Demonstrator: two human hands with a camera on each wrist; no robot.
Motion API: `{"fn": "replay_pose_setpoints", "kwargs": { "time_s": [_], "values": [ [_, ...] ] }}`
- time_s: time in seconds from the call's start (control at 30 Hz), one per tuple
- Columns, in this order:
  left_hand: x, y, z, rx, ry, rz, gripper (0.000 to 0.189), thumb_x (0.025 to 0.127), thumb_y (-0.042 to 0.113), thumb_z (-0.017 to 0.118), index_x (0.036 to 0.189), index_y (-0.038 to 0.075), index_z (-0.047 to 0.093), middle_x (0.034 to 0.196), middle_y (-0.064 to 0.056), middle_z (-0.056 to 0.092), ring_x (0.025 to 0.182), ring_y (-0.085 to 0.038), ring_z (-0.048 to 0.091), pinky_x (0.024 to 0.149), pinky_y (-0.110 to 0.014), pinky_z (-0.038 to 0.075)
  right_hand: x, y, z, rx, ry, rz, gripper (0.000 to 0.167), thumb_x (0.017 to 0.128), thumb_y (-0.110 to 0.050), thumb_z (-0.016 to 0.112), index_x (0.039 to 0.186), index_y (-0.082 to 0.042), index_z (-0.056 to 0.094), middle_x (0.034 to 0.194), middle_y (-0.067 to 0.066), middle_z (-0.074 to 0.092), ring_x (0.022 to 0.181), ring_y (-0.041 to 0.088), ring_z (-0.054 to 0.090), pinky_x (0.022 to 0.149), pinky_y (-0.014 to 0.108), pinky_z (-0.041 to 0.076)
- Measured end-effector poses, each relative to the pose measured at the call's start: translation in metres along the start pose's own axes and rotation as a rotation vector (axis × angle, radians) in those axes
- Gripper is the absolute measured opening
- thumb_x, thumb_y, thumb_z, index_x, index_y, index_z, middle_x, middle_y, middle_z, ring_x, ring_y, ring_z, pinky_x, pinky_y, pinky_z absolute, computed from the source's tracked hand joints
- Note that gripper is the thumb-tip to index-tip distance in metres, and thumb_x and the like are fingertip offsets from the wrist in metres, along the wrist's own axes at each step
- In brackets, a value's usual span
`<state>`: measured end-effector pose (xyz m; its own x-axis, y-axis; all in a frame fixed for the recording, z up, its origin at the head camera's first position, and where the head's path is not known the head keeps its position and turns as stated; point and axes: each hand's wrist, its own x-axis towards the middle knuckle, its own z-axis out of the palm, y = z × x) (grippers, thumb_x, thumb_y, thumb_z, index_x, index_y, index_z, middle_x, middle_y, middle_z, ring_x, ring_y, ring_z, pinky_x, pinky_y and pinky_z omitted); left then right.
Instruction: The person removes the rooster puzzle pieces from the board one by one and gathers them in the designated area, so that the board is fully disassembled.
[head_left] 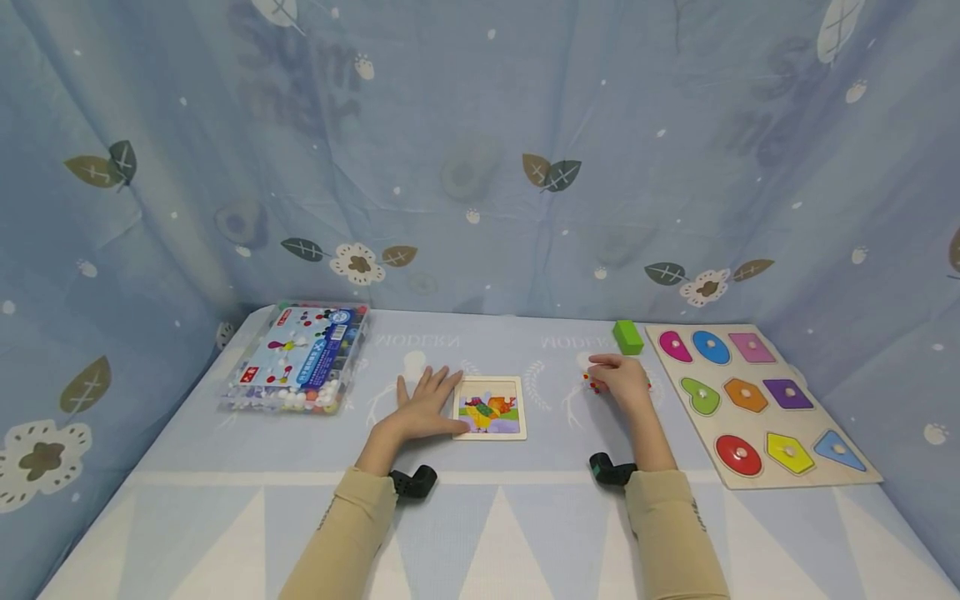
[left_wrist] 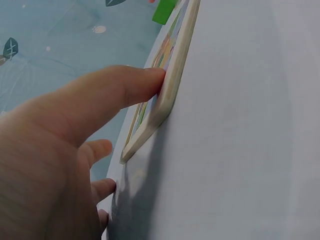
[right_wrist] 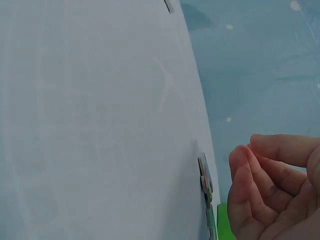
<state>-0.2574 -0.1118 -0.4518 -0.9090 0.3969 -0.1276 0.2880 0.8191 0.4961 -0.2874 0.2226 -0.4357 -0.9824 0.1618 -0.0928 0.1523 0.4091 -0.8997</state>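
My left hand is at the left side of a small wooden-framed picture puzzle, its fingers spread. Its thumb presses on the near left corner of the frame, and in the left wrist view the thumb tip meets the frame's edge. My right hand hovers over a few small, thin, colourful pieces, which it partly covers. In the right wrist view those pieces lie on the table, apart from the curled fingers. Nothing shows between thumb and fingers.
A clear compartment box of coloured beads stands at the left. A green block is behind my right hand. On the right lies a wooden knobbed shape board. A patterned curtain hangs behind the table.
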Motion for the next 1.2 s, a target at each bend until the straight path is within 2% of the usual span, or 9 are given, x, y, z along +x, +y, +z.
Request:
{"fn": "replay_pose_setpoints", "kwargs": {
  "time_s": [0.17,0.37,0.47,0.67,0.9,1.2],
  "values": [
    [0.001,-0.001,0.000,-0.005,0.004,0.028,0.085,0.076,0.049,0.066,0.146,0.017,0.031,0.154,-0.016,0.011,0.140,-0.039,-0.001,0.101,-0.065,-0.014,-0.001,-0.006,0.007,0.016,-0.033,0.019,0.033,0.086,-0.010,0.060,0.116,0.005,0.060,0.087,0.008,0.067,0.066,0.006,0.059,0.063,0.022,0.050],
    [0.002,0.001,0.000,-0.041,0.002,0.098,0.070,0.077,0.041,0.067,0.140,0.022,0.043,0.153,-0.015,0.013,0.139,-0.042,-0.002,0.102,-0.065,-0.013,-0.005,-0.014,0.018,0.000,-0.091,-0.014,0.033,0.088,-0.013,0.059,0.117,0.004,0.060,0.106,0.017,0.065,0.073,0.004,0.061,0.068,0.022,0.051],
    [0.003,0.002,0.000,-0.048,-0.006,0.121,0.062,0.078,0.040,0.066,0.136,0.025,0.048,0.153,-0.013,0.016,0.139,-0.042,-0.002,0.102,-0.065,-0.012,-0.005,-0.015,0.025,0.016,-0.118,-0.028,0.033,0.088,-0.011,0.059,0.117,0.006,0.059,0.110,0.020,0.062,0.076,0.005,0.061,0.072,0.023,0.052],
    [0.002,0.006,0.000,-0.090,-0.035,0.133,0.053,0.078,0.037,0.066,0.129,0.028,0.056,0.153,-0.011,0.017,0.139,-0.040,-0.007,0.102,-0.063,-0.015,-0.008,-0.018,0.035,0.008,-0.141,-0.040,0.032,0.088,-0.011,0.059,0.116,0.004,0.060,0.107,0.018,0.063,0.080,0.009,0.063,0.072,0.026,0.052],
    [0.003,0.004,0.003,-0.085,-0.049,0.144,0.050,0.077,0.036,0.067,0.125,0.027,0.060,0.153,-0.010,0.017,0.139,-0.040,-0.007,0.102,-0.062,-0.016,-0.012,-0.023,0.047,-0.004,-0.192,-0.064,0.030,0.087,-0.010,0.061,0.115,0.003,0.062,0.104,0.017,0.064,0.084,0.015,0.064,0.073,0.027,0.052],
    [0.002,0.006,0.002,-0.050,-0.057,0.136,0.052,0.075,0.036,0.068,0.126,0.028,0.059,0.153,-0.011,0.020,0.139,-0.041,-0.003,0.102,-0.064,-0.013,-0.018,-0.028,0.061,-0.027,-0.257,-0.069,0.029,0.084,-0.005,0.062,0.112,0.002,0.063,0.098,0.015,0.064,0.075,0.014,0.059,0.072,0.029,0.051]
  ]
}}
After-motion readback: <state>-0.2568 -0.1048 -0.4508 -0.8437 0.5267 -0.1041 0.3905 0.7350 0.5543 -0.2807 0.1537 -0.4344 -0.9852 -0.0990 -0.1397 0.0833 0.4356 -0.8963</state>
